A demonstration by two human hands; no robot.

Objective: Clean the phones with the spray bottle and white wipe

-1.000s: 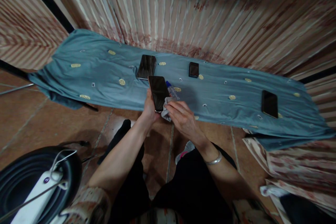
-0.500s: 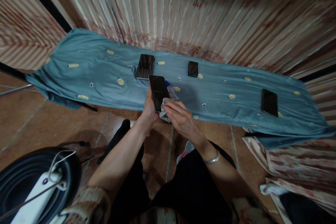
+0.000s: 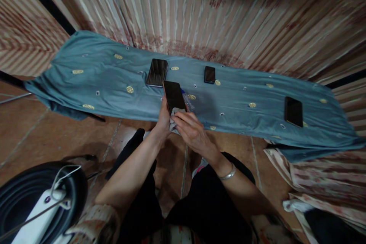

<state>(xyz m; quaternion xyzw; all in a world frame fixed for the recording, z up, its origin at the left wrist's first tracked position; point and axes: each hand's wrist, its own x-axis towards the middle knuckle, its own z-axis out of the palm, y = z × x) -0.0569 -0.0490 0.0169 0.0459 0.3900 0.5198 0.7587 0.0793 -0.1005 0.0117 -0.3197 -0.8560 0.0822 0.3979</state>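
Observation:
My left hand [image 3: 163, 116] grips a black phone [image 3: 174, 95] by its lower end, screen facing up, above the near edge of a teal cloth-covered table [image 3: 100, 80]. Over the phone's lower part my right hand [image 3: 190, 131] presses a small grey cloth [image 3: 173, 119]. A silver bangle sits on my right wrist. Just behind the phone a small bottle with a blue cap [image 3: 187, 98] lies on the teal cloth, mostly hidden.
Three more dark phones lie on the teal cloth: one behind the held phone [image 3: 157, 72], a small one [image 3: 209, 74] at the middle back, one at the right [image 3: 293, 111]. Striped curtains hang behind. A black round object with a white power strip [image 3: 37, 213] sits on the floor at lower left.
My right hand and the grey cloth have slid left onto the lower part of the phone's screen. The phone has shifted slightly up and right in my left hand.

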